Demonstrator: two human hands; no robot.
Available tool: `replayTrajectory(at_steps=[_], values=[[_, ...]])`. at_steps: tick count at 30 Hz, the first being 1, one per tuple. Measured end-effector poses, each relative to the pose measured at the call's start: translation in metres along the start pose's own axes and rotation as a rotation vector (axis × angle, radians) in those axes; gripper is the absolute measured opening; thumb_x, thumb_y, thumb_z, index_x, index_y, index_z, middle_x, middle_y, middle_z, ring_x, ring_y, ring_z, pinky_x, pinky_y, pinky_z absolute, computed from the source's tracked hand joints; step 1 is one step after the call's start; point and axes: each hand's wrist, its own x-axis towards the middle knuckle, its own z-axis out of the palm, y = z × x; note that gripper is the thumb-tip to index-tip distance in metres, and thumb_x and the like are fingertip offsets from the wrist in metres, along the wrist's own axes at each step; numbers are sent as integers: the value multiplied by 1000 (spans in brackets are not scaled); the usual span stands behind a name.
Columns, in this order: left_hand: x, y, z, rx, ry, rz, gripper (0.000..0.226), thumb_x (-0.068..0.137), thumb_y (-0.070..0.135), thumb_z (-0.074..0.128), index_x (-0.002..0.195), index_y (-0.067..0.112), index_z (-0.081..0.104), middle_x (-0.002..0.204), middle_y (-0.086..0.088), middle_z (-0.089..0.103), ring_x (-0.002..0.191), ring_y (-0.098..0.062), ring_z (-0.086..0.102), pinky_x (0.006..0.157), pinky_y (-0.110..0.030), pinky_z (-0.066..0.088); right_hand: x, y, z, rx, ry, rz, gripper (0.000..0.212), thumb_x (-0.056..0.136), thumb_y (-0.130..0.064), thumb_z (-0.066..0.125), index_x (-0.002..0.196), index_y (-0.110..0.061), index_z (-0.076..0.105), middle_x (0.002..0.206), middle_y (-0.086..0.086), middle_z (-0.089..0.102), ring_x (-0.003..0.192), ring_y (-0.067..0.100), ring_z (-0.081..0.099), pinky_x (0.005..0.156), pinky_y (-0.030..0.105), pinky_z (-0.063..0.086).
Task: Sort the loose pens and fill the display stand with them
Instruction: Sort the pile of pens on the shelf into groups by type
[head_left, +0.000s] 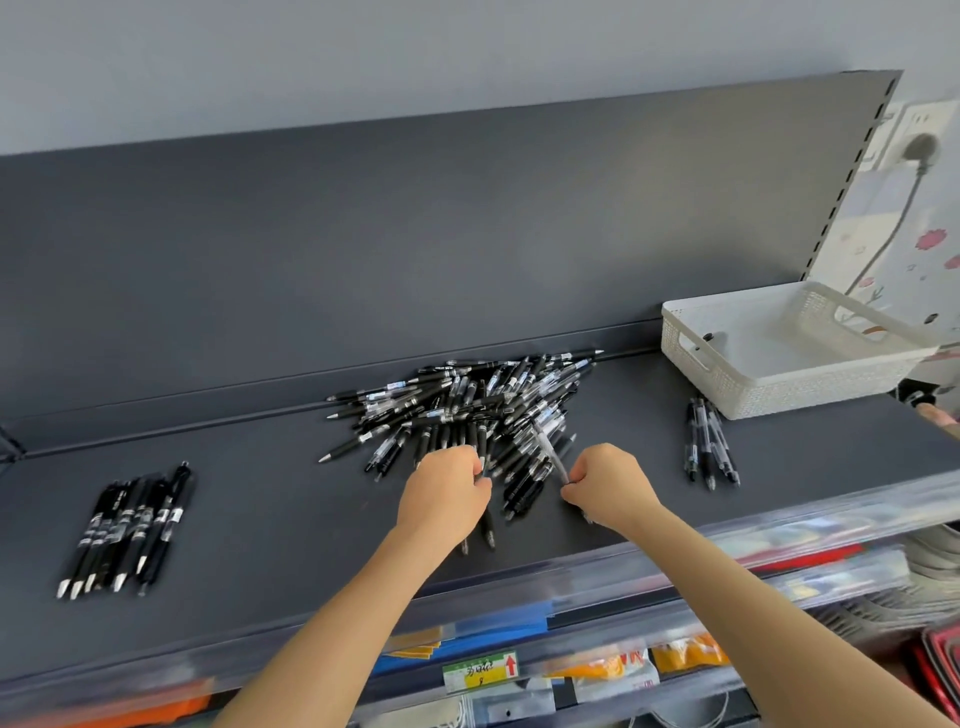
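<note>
The left hand (447, 499) fingers curl on dark pens (488, 532), apparently; the right hand (605, 486) fingers pinch a clear pen (549, 451) from the pile (467, 405), separating types for sorting.

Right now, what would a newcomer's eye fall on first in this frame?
A tangled pile of pens sits mid-way along the shelf, with both hands at its near edge: the left hand grips a few pens, and the right hand pinches one clear pen. A sorted black row lies far left, and a clear group lies right, beside a white basket.
</note>
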Motion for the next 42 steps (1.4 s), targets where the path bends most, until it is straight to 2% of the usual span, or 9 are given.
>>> replayTrajectory(at_steps=[3, 6, 9, 11, 16, 23, 31, 34, 42], values=[[5, 3, -1, 32, -59, -32, 23, 88, 30, 64, 83, 10, 52, 75, -2, 56, 58, -17, 46, 52, -27, 39, -5, 0, -2, 36, -6, 7, 33, 82, -7, 57, 51, -7, 44, 57, 14, 53, 53, 23, 42, 54, 28, 38], [10, 2, 1, 75, -93, -62, 40, 83, 29, 69, 64, 15, 36, 59, 3, 39, 46, -12, 32, 44, -23, 25, -10, 0, -6, 93, 28, 2, 20, 84, -9, 59, 81, 11, 62, 81, 26, 66, 58, 21, 47, 54, 27, 39], [18, 0, 2, 61, -170, -94, 38, 79, 18, 65, 56, 13, 34, 52, 0, 39, 43, -16, 37, 45, -26, 34, -11, 4, -12, 143, 56, -6, 19, 85, -8, 60, 89, 9, 66, 76, 20, 67, 50, 17, 49, 45, 18, 40], [21, 0, -3, -66, -230, -145, 27, 77, 14, 63, 58, 9, 44, 53, -4, 51, 44, -19, 50, 49, -30, 48, -12, 7, -13, 201, 65, 14, 20, 83, -8, 61, 87, 11, 65, 66, 15, 58, 52, 19, 46, 48, 20, 40], [18, 6, -21, -391, -373, -173, 15, 83, 19, 69, 77, 5, 64, 74, -10, 68, 58, -15, 63, 53, -21, 51, -17, 13, -23, 379, 56, 69, 18, 81, -4, 62, 84, 14, 62, 60, 10, 52, 54, 21, 46, 51, 25, 46], [25, 41, -20, -548, -369, -44, 15, 85, 21, 71, 80, 8, 66, 79, -4, 63, 65, -13, 61, 64, -27, 59, -26, 32, -41, 518, 159, 121, 8, 84, -5, 64, 78, -4, 69, 56, 4, 57, 54, 18, 51, 58, 29, 49], [40, 110, 20, -334, -333, 99, 18, 82, 22, 69, 75, 8, 63, 82, -14, 72, 71, -25, 72, 70, -39, 61, -24, 81, -69, 252, 336, 198, 12, 74, -4, 53, 67, 5, 55, 57, 8, 51, 52, 18, 43, 50, 25, 38], [51, 132, 40, -245, -346, 109, 18, 83, 24, 68, 74, 10, 62, 84, -13, 72, 75, -26, 73, 70, -40, 61, -16, 93, -80, 191, 311, 238, 14, 73, -4, 54, 60, -8, 49, 58, 8, 48, 54, 20, 41, 51, 26, 36], [78, 171, 89, -148, -326, 65, 22, 84, 20, 65, 69, 10, 54, 75, -8, 65, 67, -27, 71, 67, -37, 61, 18, 93, -87, 32, 275, 292, 28, 81, 0, 50, 61, -11, 34, 61, 4, 41, 49, 17, 37, 42, 23, 27]])
